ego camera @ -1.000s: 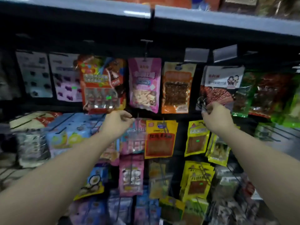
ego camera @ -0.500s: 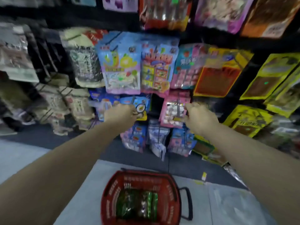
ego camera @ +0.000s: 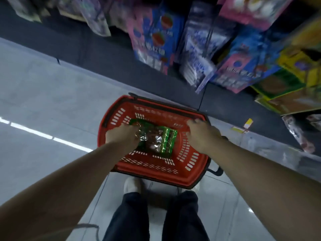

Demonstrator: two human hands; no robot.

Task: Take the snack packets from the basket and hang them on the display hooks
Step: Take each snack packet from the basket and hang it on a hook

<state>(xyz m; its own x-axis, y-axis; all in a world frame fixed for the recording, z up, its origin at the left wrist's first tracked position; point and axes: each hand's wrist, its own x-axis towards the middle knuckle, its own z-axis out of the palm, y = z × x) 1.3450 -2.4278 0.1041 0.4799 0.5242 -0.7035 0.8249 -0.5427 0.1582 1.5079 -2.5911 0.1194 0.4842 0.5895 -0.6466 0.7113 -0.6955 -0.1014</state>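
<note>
Red plastic basket (ego camera: 152, 169) stands on the floor (ego camera: 43, 101), just beyond the person's shoes (ego camera: 132, 185). Inside the basket lie green snack packets (ego camera: 156, 140). Left hand (ego camera: 121, 136) grips the packets' left edge. Right hand (ego camera: 203, 136) hovers above the basket's right side, fingers loosely curled, holding nothing. Beyond the basket hang blurred display packets (ego camera: 199, 49).

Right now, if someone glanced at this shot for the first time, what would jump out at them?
The red basket on the grey floor, dead centre, just ahead of the person's feet. Inside it lie shiny green snack packets, with the left hand on their left edge and the right hand over the basket's right side. Along the top right hang blurred blue, pink and yellow display packets.
</note>
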